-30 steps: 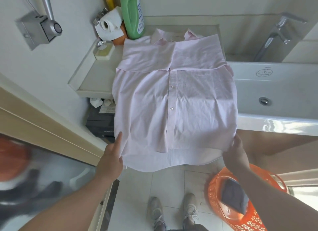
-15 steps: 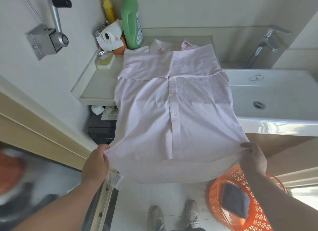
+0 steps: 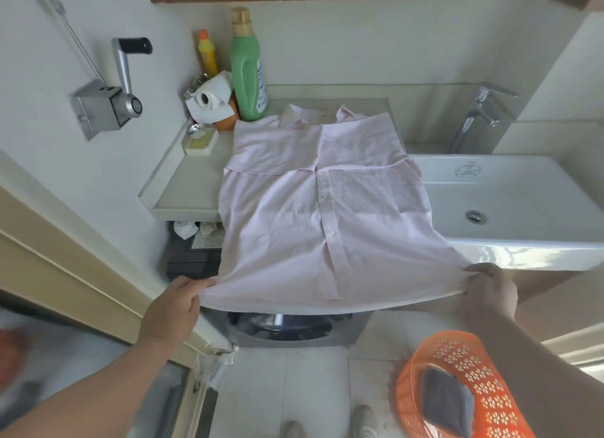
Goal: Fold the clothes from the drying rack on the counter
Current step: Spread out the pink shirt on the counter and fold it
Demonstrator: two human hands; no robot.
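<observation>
A pale pink button shirt [image 3: 313,215] lies front up on the counter [image 3: 189,189], collar at the far end, both sleeves folded in across the chest. Its lower half stretches off the counter's front edge toward me. My left hand [image 3: 173,307] grips the hem's left corner and my right hand [image 3: 490,290] grips the hem's right corner, holding the hem taut and lifted above the washing machine [image 3: 287,330].
A green detergent bottle [image 3: 248,68], yellow bottle [image 3: 207,53], paper roll [image 3: 210,99] and soap dish [image 3: 200,142] crowd the counter's back left. A white sink [image 3: 510,205] with tap [image 3: 480,117] adjoins on the right. An orange basket [image 3: 457,388] holding grey cloth sits on the floor.
Both hands took hold of the hem's corners and pulled the shirt's lower half out and up toward me, so it no longer hangs slack. The view tilted upward.
</observation>
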